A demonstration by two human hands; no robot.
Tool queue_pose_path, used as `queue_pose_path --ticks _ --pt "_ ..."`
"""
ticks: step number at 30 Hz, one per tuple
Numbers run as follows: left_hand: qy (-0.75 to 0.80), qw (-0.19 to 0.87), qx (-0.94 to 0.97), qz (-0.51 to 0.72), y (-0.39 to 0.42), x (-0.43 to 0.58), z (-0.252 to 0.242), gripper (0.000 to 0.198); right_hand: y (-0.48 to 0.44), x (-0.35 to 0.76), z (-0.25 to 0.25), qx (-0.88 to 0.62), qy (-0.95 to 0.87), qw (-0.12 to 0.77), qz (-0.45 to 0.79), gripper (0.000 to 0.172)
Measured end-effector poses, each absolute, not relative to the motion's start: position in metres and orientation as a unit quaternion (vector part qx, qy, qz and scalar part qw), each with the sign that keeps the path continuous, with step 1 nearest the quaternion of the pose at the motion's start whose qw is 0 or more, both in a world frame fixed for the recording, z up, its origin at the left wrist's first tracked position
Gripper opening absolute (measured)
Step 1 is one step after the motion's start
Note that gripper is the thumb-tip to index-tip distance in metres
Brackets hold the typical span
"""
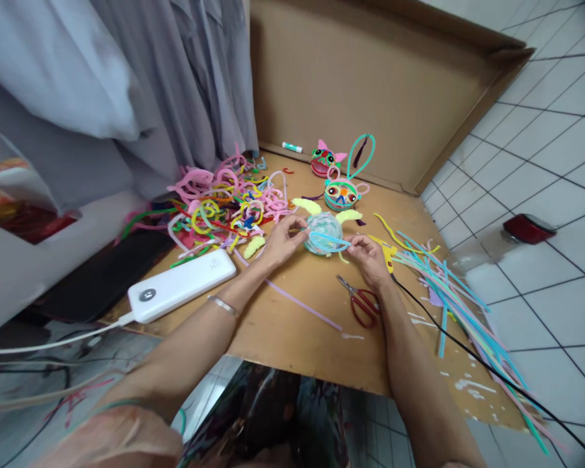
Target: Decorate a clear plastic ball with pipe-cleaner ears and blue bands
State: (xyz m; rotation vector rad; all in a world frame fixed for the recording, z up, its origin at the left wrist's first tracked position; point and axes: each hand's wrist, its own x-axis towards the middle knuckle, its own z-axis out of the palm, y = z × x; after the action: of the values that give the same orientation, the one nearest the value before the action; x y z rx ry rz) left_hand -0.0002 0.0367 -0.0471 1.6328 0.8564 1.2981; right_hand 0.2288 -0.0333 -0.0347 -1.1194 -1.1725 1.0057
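Observation:
A bent light-blue pipe cleaner stretches between my two hands, in front of a round pale-green wrapped ball with yellow ear-like pieces on top. My left hand pinches the strip's left end at the ball's left side. At the right end, the fingers of my right hand are closed on the same strip. Red-handled pliers lie on the board below the ball, close to my right wrist. Partly hidden behind my right hand is a yellow glue gun.
Tangled colourful pipe cleaners lie left, beside a white power bank. Two decorated faces stand behind the ball. Long pipe cleaners and a black cable cross the right side. Cardboard rises behind.

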Motion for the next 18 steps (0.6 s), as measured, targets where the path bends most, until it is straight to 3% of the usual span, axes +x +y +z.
queue_pose_path --ticks 6,12,18 --pt "0.343 0.420 0.672 0.504 0.034 -0.005 -0.042 0.027 -0.031 0.227 -0.035 -0.511 -0.525 0.563 0.382 0.028" --pt "0.323 0.416 0.684 0.505 0.026 -0.010 -0.034 0.045 -0.031 0.228 -0.035 -0.529 -0.526 0.566 0.351 0.026" --pt "0.322 0.399 0.715 0.476 0.025 -0.013 -0.031 0.023 -0.031 0.228 -0.036 -0.534 -0.518 0.575 0.341 0.024"
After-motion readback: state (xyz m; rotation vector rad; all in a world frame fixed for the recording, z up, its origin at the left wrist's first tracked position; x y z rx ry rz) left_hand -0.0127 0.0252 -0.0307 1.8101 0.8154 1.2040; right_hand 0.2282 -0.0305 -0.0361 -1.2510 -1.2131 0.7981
